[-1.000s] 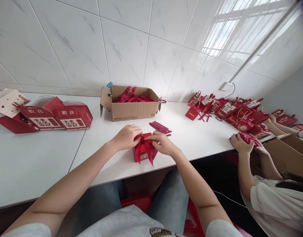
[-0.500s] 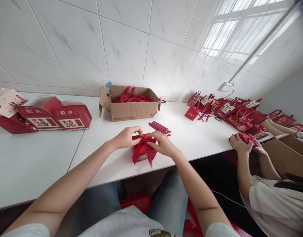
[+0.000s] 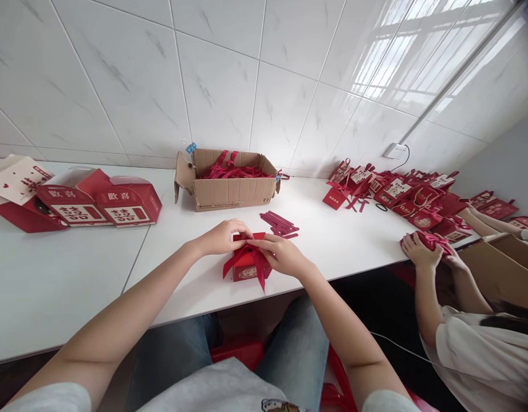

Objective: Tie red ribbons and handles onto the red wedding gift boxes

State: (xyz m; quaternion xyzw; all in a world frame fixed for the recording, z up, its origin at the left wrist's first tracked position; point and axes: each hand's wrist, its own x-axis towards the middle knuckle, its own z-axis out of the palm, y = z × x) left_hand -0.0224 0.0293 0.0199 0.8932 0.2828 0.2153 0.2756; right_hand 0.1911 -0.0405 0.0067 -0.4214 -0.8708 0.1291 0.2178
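Observation:
A small red gift box (image 3: pixel 245 273) stands on the white table in front of me, with a red ribbon (image 3: pixel 260 266) at its top and tails hanging down its front. My left hand (image 3: pixel 224 236) is closed at the upper left of the box, thumb and fingers pinching the ribbon. From the other side my right hand (image 3: pixel 282 252) pinches the ribbon too, its fingertips meeting those of the left. The knot itself is mostly hidden behind the fingers. Just beyond the box lie several dark red strips (image 3: pixel 279 224).
An open cardboard box (image 3: pixel 233 193) of red ribbons stands against the wall. Larger red boxes (image 3: pixel 129 197) sit at left. Many small red boxes and bags (image 3: pixel 390 191) crowd the right side, where a co-worker's hands (image 3: pixel 422 250) hold a red box. A power strip (image 3: pixel 395 150) hangs on the wall.
My fingertips have come together over the knot. The left ribbon tail has swung outward to the left, and the right hand has shifted slightly left.

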